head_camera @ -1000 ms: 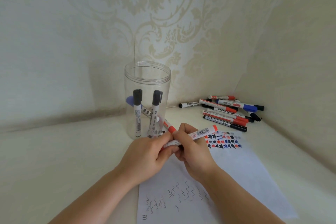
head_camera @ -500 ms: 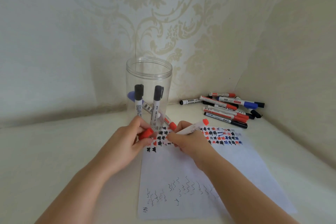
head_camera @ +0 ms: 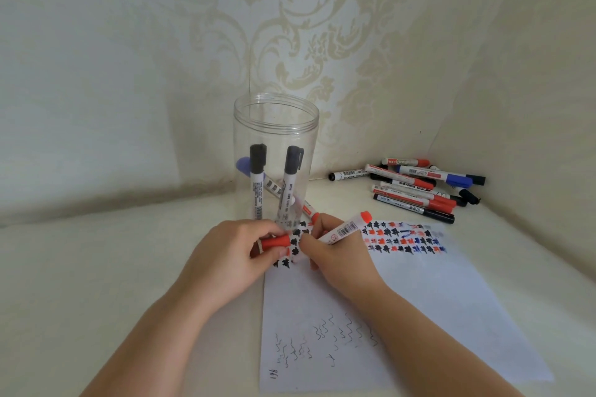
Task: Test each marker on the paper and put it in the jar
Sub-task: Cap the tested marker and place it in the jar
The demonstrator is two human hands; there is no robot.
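Note:
My right hand grips an uncapped red marker, its red end pointing up and right, its tip down at the top left of the white paper. My left hand pinches the marker's red cap just left of the right hand. The paper carries rows of black, red and blue marks and some thin squiggles lower down. A clear plastic jar stands right behind my hands with several markers inside, two of them upright with black caps.
A pile of several capped red, black and blue markers lies in the back right corner against the patterned wall. The pale surface spreads left of the jar and the paper.
The cap came off the red marker: my left hand pulled it away to the left. My right hand brought the marker tip down to the paper's top left.

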